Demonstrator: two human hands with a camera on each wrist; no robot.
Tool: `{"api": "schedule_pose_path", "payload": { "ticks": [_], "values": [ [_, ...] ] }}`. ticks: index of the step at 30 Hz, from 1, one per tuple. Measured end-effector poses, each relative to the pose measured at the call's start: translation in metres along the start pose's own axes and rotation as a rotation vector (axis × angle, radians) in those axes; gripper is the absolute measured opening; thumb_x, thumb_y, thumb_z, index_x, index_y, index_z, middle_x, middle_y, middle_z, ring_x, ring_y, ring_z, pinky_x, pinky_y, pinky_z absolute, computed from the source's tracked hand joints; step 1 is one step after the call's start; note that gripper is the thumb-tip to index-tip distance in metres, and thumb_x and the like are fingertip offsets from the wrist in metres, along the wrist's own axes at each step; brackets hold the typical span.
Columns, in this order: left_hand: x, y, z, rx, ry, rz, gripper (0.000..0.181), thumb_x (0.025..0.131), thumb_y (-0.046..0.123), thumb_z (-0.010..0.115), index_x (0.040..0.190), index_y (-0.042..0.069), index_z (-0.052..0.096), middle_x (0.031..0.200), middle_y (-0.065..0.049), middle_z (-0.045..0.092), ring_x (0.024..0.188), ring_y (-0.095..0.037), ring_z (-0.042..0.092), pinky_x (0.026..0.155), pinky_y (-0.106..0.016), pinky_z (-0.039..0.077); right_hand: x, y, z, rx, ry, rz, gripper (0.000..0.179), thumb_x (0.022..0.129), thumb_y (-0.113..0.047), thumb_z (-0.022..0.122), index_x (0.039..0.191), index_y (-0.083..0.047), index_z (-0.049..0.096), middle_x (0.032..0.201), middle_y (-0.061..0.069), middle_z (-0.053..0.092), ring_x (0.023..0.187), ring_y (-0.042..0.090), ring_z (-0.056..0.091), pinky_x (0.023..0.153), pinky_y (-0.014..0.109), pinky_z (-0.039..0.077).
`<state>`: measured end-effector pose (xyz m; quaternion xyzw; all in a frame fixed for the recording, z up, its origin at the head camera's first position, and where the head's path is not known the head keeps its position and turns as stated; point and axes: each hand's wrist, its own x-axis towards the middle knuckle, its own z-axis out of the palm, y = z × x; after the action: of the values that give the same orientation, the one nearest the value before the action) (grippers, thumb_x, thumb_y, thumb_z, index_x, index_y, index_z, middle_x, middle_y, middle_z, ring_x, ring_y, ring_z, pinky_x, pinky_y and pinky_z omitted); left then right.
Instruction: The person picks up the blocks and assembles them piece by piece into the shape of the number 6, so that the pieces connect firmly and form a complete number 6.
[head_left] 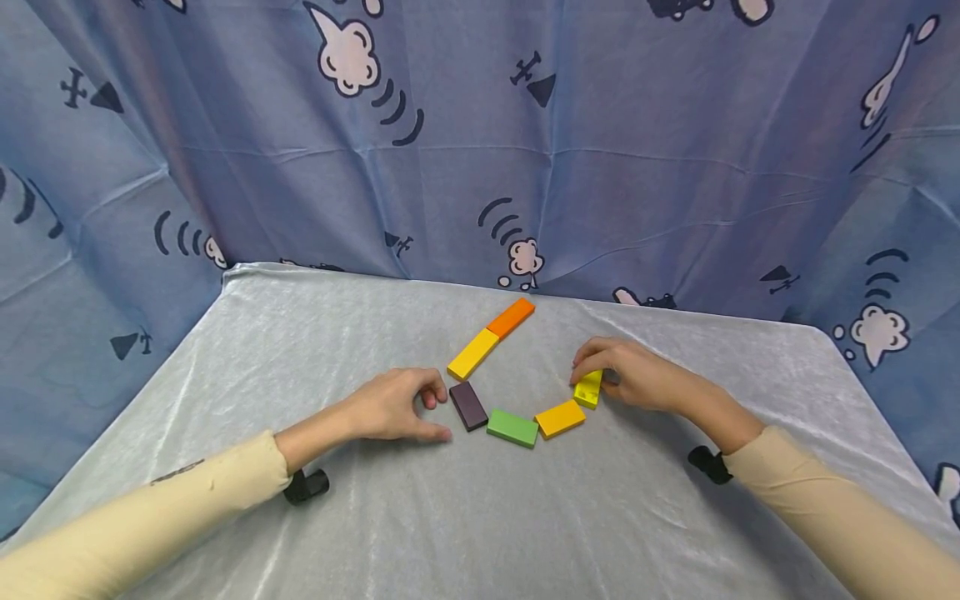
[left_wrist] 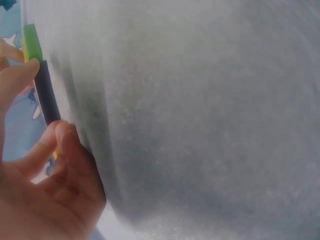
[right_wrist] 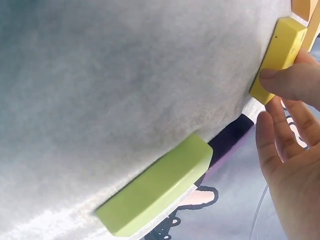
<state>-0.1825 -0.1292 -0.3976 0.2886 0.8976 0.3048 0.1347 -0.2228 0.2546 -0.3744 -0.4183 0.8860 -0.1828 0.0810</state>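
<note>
My right hand (head_left: 641, 371) pinches a bright yellow block (head_left: 588, 392) at the right end of a curved row. In the right wrist view the thumb lies across a yellow block (right_wrist: 282, 45). Left of centre, my left hand (head_left: 393, 404) has its fingers loosely bent beside a dark purple block (head_left: 468, 407) and holds nothing. From the left wrist, its fingers and thumb overlap the ends of the dark block (left_wrist: 46, 92); contact cannot be told. Between the hands lie a green block (head_left: 513, 428) and an amber block (head_left: 560, 419).
Beyond the left hand, a yellow block (head_left: 473, 355) and an orange block (head_left: 512, 317) form a slanting line. A pale grey cloth (head_left: 360, 517) covers the table. Behind it hangs a blue patterned curtain (head_left: 450, 167).
</note>
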Motion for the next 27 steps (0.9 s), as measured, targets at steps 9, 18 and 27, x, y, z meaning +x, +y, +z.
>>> {"api": "schedule_pose_path", "payload": {
  "ticks": [9, 18, 27],
  "values": [
    [0.0006, 0.0019, -0.0005, -0.005, -0.005, -0.022, 0.042, 0.076, 0.039, 0.090, 0.101, 0.017, 0.065, 0.090, 0.007, 0.061, 0.071, -0.010, 0.054, 0.070, -0.033, 0.047, 0.0020, -0.0014, 0.0006, -0.024, 0.012, -0.025, 0.045, 0.077, 0.021, 0.073, 0.107, -0.013, 0.077, 0.114, 0.004, 0.064, 0.107, 0.026, 0.060, 0.091, 0.046, 0.052],
    [0.0012, 0.0035, -0.0004, 0.000, -0.007, -0.019, 0.040, 0.077, 0.038, 0.089, 0.102, 0.017, 0.065, 0.090, 0.006, 0.062, 0.071, -0.010, 0.055, 0.070, -0.033, 0.047, 0.0025, -0.0025, 0.0013, -0.033, 0.009, -0.025, 0.047, 0.077, 0.021, 0.073, 0.108, -0.014, 0.077, 0.116, 0.005, 0.064, 0.109, 0.027, 0.060, 0.091, 0.046, 0.052],
    [0.0015, 0.0016, -0.0003, -0.004, -0.008, -0.015, 0.040, 0.077, 0.039, 0.089, 0.101, 0.017, 0.065, 0.090, 0.006, 0.062, 0.071, -0.010, 0.055, 0.070, -0.033, 0.047, 0.0037, -0.0045, 0.0001, -0.020, -0.013, -0.001, 0.047, 0.078, 0.021, 0.073, 0.108, -0.015, 0.078, 0.117, 0.005, 0.064, 0.110, 0.028, 0.060, 0.092, 0.047, 0.052]
  ]
}}
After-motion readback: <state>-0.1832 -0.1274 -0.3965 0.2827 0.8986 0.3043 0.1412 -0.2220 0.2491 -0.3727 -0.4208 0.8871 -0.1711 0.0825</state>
